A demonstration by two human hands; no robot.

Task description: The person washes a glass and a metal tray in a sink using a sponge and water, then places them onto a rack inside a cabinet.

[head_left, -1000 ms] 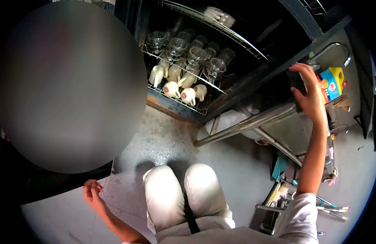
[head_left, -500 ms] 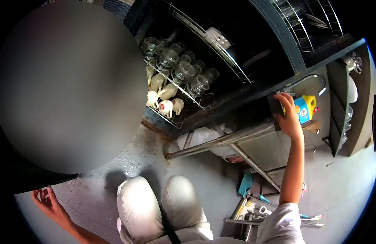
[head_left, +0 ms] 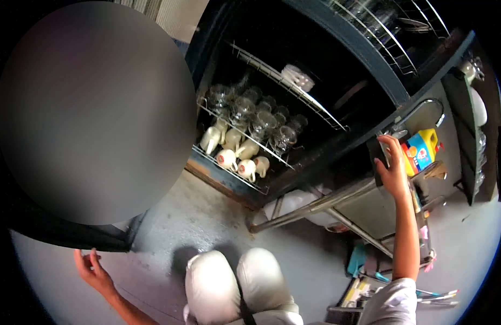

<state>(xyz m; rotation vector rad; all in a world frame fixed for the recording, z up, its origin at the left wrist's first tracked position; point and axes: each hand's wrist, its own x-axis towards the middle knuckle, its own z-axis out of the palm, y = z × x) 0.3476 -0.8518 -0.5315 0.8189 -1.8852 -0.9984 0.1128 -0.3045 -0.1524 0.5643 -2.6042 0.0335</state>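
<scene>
A dark cabinet stands in front of me with its doors open. My left hand [head_left: 94, 273] is at the lower edge of the left cabinet door [head_left: 71, 238], fingers bent against it and their tips partly hidden. Out to the right, my right hand [head_left: 394, 169] has its fingers and thumb around the edge of the other cabinet door [head_left: 377, 160], seen almost edge-on. Between them, wire racks hold several upturned glass cups [head_left: 264, 122] and, below, several cream mugs [head_left: 227, 158] with red marks. A white perforated container [head_left: 297, 77] sits on the upper rack.
Behind my right hand is a yellow jug with a blue label [head_left: 420, 151], beside a curved faucet [head_left: 435, 103]. A metal-legged stand [head_left: 315, 205] rises at the right. Cleaning tools [head_left: 364, 290] lie low at the right. A large blurred disc covers the upper left.
The view has turned, so the cabinet and racks sit further right and lower, with more of the mugs showing. Both hands stay at the door edges.
</scene>
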